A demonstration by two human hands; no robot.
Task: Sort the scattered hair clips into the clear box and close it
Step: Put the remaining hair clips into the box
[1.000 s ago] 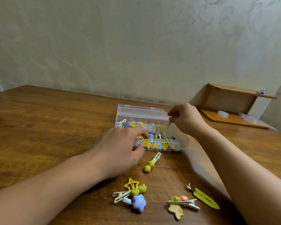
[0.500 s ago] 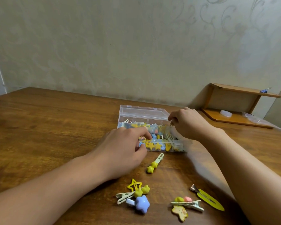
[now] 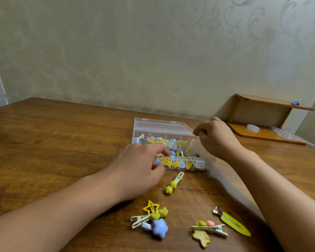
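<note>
Clear box (image 3: pixel 198 161) near the far middle of the table (image 3: pixel 53 142), lid up, full of clips. Left hand (image 3: pixel 140 170) at its front wall, fingers curled, grip hard to tell. Right hand (image 3: pixel 215 138) pinching the lid's right corner. Loose clips (image 3: pixel 173 185) near the front edge.

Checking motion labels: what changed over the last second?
Little. The right hand lifted slightly at the box's right edge; whether it holds anything is unclear. The left hand stays with fingers in the box's front compartment. The loose clips on the table lie as before; the apparent shift is camera motion.
</note>
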